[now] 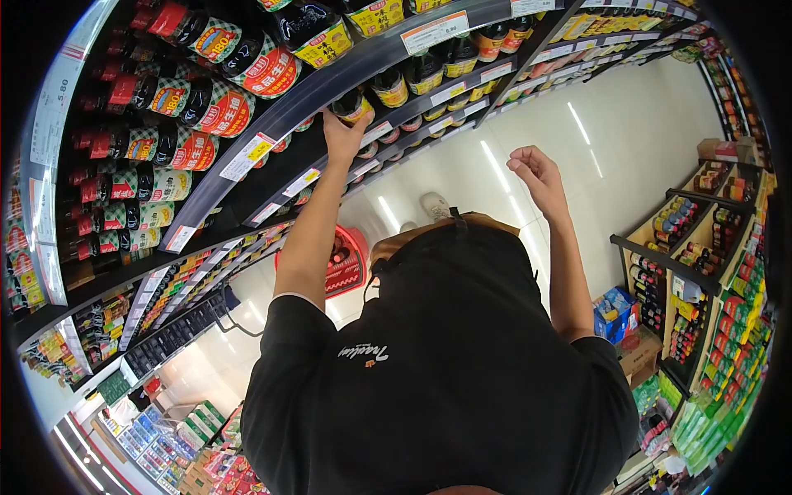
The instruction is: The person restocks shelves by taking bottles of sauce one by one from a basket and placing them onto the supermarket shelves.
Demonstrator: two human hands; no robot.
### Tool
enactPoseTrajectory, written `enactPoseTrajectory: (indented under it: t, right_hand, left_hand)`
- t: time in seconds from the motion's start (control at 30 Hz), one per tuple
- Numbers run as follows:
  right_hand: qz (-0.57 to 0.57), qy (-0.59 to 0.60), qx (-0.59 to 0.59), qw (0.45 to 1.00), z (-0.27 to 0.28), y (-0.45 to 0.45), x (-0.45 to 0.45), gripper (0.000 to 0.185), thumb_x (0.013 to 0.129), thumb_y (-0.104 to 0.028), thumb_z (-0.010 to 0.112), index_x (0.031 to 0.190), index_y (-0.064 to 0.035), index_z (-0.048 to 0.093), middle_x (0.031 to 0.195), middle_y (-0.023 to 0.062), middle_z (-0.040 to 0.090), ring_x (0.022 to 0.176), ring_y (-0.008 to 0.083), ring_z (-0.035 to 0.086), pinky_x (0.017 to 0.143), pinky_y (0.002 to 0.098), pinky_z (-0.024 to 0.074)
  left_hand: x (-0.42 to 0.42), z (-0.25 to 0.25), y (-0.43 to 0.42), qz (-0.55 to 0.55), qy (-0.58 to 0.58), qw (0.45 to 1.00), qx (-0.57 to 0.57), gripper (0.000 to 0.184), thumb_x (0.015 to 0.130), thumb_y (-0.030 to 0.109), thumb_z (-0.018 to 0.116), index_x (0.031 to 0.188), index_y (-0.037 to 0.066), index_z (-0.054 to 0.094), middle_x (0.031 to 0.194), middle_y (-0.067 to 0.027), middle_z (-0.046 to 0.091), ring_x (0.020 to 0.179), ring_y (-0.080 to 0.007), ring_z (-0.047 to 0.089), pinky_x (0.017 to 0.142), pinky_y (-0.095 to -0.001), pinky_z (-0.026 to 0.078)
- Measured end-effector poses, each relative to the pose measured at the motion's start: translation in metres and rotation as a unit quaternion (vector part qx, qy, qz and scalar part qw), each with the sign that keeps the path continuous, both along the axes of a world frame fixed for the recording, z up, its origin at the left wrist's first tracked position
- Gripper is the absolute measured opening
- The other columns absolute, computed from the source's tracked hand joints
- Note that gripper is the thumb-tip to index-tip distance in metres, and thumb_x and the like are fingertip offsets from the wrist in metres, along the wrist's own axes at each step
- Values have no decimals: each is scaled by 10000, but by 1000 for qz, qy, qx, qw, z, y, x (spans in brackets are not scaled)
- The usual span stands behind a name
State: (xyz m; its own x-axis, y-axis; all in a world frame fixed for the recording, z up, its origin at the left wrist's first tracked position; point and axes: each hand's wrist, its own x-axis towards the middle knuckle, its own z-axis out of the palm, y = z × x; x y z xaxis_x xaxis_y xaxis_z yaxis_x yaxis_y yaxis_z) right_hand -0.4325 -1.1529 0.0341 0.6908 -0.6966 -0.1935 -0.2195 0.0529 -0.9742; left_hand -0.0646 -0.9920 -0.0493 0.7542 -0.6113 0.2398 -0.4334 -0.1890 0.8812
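My left hand [343, 134] reaches into a middle shelf on the left and has its fingers around a dark soy sauce bottle [353, 108] with a yellow and red label. The bottle stands among similar dark bottles [389, 87], and part of it is hidden by my hand and the shelf lip. Out over the floor, my right hand [538, 180] hangs in the air with loosely curled fingers and nothing visible in it. Above the left hand, the upper shelf carries large soy sauce bottles [202, 107] with red labels and checked necks.
A red shopping basket [345, 262] sits on the floor beneath my left arm. The curved shelf edge [330, 95] with price tags [436, 33] overhangs the left hand. Wooden display racks [668, 239] of bottles and a cardboard box [639, 353] stand on the right.
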Motion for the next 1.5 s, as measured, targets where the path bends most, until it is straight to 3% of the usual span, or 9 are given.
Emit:
enactPoseTrajectory:
  t: [0.07,0.17,0.37,0.57,1.07,1.17,1.3,1.4,1.5]
  right_hand:
    - [-3,-7,1,1000,-2,0,3,183,931,-155,648,1008,6,608,848,-15,592,782,52,529,714,218,422]
    - [-1,-8,4,1000,-8,-3,3,179,931,-157,650,1005,2,613,836,-23,590,766,43,520,695,213,413]
    - [-5,-2,14,1000,-18,-3,0,176,933,-164,647,998,-2,618,824,-30,589,750,36,512,674,207,401]
    - [9,-2,10,1000,-23,-6,-2,174,931,-165,647,983,-2,619,812,-31,587,744,37,512,672,207,400]
    - [53,5,32,998,-41,-10,-1,167,925,-161,646,974,-3,633,808,-27,606,732,41,522,669,209,411]
    - [81,-2,43,996,-50,-7,9,155,925,-155,644,972,-7,635,809,-31,606,737,41,526,669,208,412]
    - [145,41,23,988,-74,3,29,155,919,-148,655,975,-4,636,823,7,646,742,64,565,692,223,458]
    - [211,48,23,976,-87,17,46,160,920,-155,662,969,-5,634,832,24,662,741,73,578,696,230,474]
    - [281,52,18,958,-87,39,69,164,918,-158,665,972,-6,633,837,21,663,738,72,577,691,231,474]
  left_hand:
    - [2,0,0,-17,42,999,28,926,694,216,857,1400,-63,327,1310,-245,512,1215,-353,516,1083,-398,370]
    - [3,-7,3,4,-95,991,93,930,708,237,844,1405,-71,312,1358,-269,459,1257,-393,471,1103,-421,355]
    - [7,-22,4,-3,-75,988,133,916,717,240,827,1396,-89,309,1376,-312,427,1285,-452,431,1102,-445,356]
    - [5,-20,-3,2,-71,987,147,884,706,236,833,1355,-119,349,1334,-326,475,1250,-448,479,1070,-428,393]
    - [-11,-16,4,14,2,989,145,727,740,204,798,1336,0,435,1196,-231,603,1123,-363,604,963,-419,479]
    - [-27,-27,24,49,-109,983,140,693,756,224,778,1334,22,452,1182,-214,603,1137,-363,583,953,-428,478]
    - [-71,-10,61,115,-92,983,110,531,786,164,752,1246,-2,546,1204,-214,604,1149,-384,570,982,-399,455]
    - [-97,35,90,142,-96,984,42,417,832,110,701,1215,10,570,1209,-186,596,1091,-314,594,934,-374,478]
    - [-119,145,114,152,-88,978,-115,314,868,52,653,1171,1,590,1230,-160,596,1108,-272,591,970,-358,451]
